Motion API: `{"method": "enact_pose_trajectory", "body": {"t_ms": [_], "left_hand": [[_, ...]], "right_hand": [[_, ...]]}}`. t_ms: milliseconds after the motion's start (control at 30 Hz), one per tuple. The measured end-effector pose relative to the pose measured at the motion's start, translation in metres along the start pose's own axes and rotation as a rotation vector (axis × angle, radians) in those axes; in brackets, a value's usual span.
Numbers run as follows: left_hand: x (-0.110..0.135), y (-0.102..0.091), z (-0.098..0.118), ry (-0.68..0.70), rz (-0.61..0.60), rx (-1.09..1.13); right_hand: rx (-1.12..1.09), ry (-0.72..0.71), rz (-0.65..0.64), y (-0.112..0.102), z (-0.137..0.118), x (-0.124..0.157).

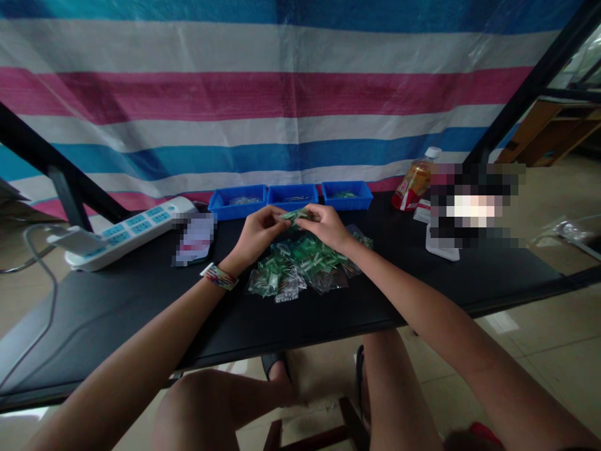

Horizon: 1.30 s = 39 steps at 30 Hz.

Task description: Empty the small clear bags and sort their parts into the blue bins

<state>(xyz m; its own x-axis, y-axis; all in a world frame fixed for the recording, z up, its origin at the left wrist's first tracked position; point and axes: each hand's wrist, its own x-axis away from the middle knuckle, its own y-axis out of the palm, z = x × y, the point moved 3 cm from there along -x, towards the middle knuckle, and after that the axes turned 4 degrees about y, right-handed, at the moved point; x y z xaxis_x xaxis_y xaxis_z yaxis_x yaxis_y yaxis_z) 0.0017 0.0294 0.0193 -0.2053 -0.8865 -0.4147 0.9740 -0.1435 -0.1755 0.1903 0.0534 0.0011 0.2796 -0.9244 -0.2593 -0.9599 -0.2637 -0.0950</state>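
left hand (260, 233) and right hand (327, 227) pinched a green item (294, 215) between them (likely for steadiness) above the packet heap (312, 262); blue trays (348, 202) lined the table's (460, 282) far edge, seemingly for easy reach.

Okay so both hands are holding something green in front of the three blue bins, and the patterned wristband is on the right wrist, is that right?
Not quite: the head view shows the patterned wristband on the left wrist, not the right. The rest stands: the left hand and right hand are holding something green in front of the three blue bins.
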Motion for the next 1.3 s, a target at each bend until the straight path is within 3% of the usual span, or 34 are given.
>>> {"method": "enact_pose_trajectory", "body": {"t_ms": [267, 367, 467, 633, 867, 1033, 1167, 1300], "left_hand": [[0.003, 0.004, -0.002, -0.11, -0.079, -0.01], [0.004, 0.006, -0.009, -0.211, -0.145, 0.102], [0.003, 0.007, -0.01, -0.273, -0.107, 0.226], [0.002, 0.006, -0.002, -0.211, -0.053, 0.173], [0.002, 0.002, -0.001, -0.099, 0.02, 0.089], [0.002, 0.004, -0.001, -0.07, 0.015, 0.058], [0.004, 0.005, -0.002, -0.088, -0.009, 0.031], [0.005, 0.007, -0.007, -0.085, -0.126, -0.067]], "right_hand": [[-0.087, -0.026, 0.05, 0.002, -0.015, 0.007], [-0.049, -0.106, 0.06, 0.0, -0.023, 0.01], [0.037, -0.182, 0.046, -0.002, -0.026, 0.012], [0.076, -0.239, 0.037, -0.003, -0.021, 0.011], [-0.139, 0.029, 0.017, -0.002, -0.013, 0.01], [-0.112, -0.031, 0.008, 0.004, -0.007, 0.008], [0.106, -0.218, 0.145, -0.011, -0.016, 0.007], [0.662, -0.527, 0.378, -0.053, -0.042, 0.009]]}}
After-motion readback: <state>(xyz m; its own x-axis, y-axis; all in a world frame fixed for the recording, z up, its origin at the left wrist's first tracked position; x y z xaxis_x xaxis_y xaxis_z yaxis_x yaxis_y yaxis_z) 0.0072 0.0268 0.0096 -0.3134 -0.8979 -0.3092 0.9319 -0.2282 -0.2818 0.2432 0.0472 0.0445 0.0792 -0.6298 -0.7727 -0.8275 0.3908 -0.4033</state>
